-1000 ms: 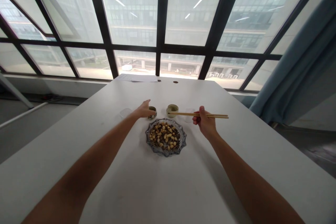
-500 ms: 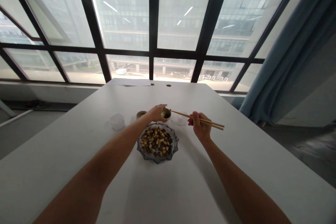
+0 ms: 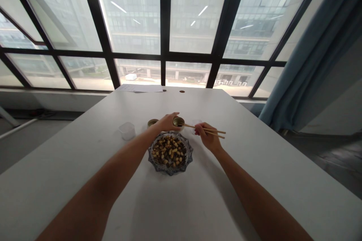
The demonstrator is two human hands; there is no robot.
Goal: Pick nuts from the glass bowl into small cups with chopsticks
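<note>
My left hand (image 3: 169, 121) is closed on a small brass-coloured bowl (image 3: 178, 121), tipped so its mouth faces the right and toward me. My right hand (image 3: 206, 134) grips a pair of wooden chopsticks (image 3: 212, 131), whose tips reach into that bowl. Whatever lies inside the bowl is too small to make out. Just below both hands stands a scalloped glass bowl (image 3: 170, 170) holding peanuts and dark seeds. A second brass-coloured bowl (image 3: 152, 122) sits behind my left wrist, partly hidden by it.
A clear plastic container (image 3: 127, 131) stands on the white table (image 3: 85, 165) at left. Another clear container (image 3: 197, 122) is partly covered by my right hand. Papers (image 3: 140, 88) lie at the table's far edge before the windows. A blue curtain (image 3: 305, 56) hangs at right.
My right hand has moved left with the chopsticks, and their tips have gone from the small bowl's rim into its mouth. My left hand stays in place.
</note>
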